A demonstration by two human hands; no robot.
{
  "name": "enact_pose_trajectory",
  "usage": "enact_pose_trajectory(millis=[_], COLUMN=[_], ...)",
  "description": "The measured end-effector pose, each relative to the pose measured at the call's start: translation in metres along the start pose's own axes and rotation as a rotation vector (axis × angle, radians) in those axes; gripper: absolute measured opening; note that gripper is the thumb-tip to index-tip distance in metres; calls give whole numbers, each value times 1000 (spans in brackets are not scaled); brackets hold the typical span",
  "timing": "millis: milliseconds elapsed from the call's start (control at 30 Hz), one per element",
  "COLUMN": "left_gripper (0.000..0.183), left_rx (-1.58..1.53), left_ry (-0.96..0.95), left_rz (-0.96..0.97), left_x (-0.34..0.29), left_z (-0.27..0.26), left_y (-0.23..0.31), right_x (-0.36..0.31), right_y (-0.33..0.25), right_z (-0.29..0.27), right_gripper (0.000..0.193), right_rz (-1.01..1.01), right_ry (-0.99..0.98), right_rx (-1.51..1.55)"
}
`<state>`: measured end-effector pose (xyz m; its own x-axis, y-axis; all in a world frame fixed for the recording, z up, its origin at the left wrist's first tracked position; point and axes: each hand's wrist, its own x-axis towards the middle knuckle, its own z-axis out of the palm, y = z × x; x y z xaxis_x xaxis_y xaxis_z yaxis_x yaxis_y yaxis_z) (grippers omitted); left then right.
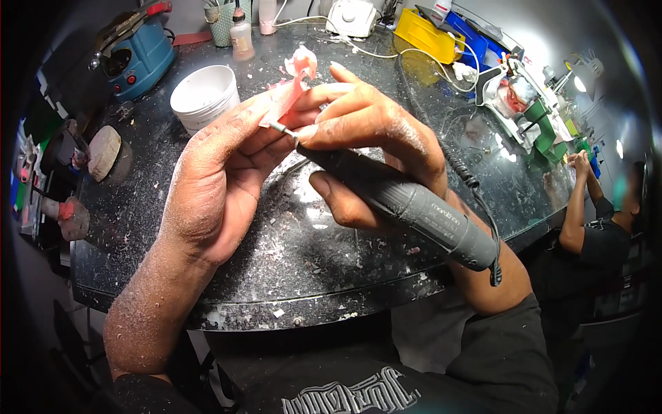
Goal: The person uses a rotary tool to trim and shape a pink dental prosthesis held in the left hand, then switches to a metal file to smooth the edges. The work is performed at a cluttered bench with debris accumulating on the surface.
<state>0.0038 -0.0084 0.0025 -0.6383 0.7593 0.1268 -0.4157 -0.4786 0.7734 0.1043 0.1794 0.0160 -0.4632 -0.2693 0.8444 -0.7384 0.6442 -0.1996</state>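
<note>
My left hand (212,185), dusted with white powder, is closed around a thin pink acrylic denture piece (295,91). Its knobbly upper end sticks up past my fingertips. My right hand (389,127) grips a black rotary handpiece (414,201) like a pen, with its coiled cord hanging at the back end. The handpiece's metal bur (280,128) points up and left and meets the lower edge of the pink piece, or lies very close to it. Fingers of both hands overlap near the piece and hide part of it.
Shavings and white dust cover the dark bench (289,286). Around its far side are a white tub (204,93), a blue machine (138,63), a dropper bottle (241,39), a white control box (352,18) with a cable, and a yellow bin (424,34). Another person (610,221) sits at right.
</note>
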Motion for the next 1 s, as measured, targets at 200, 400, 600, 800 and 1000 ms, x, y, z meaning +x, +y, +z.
enact_pose_trajectory(millis=[200,400,600,800,1000], left_gripper=[40,41,42,41,43], left_rx=[45,95,146,114,75], left_ry=[32,-15,15,-82,-129], left_rz=[25,52,74,87,72], left_x=[-1,1,0,-1,0], left_z=[4,11,8,8,4], left_y=[-1,-1,1,3,5], right_x=[-4,-6,-4,-6,-4], right_y=[2,5,-2,2,2], right_z=[4,8,7,7,6], right_gripper=[41,43,38,37,35], right_rz=[41,59,90,70,85], right_ry=[33,126,54,105,174], right_rx=[44,53,131,179,239])
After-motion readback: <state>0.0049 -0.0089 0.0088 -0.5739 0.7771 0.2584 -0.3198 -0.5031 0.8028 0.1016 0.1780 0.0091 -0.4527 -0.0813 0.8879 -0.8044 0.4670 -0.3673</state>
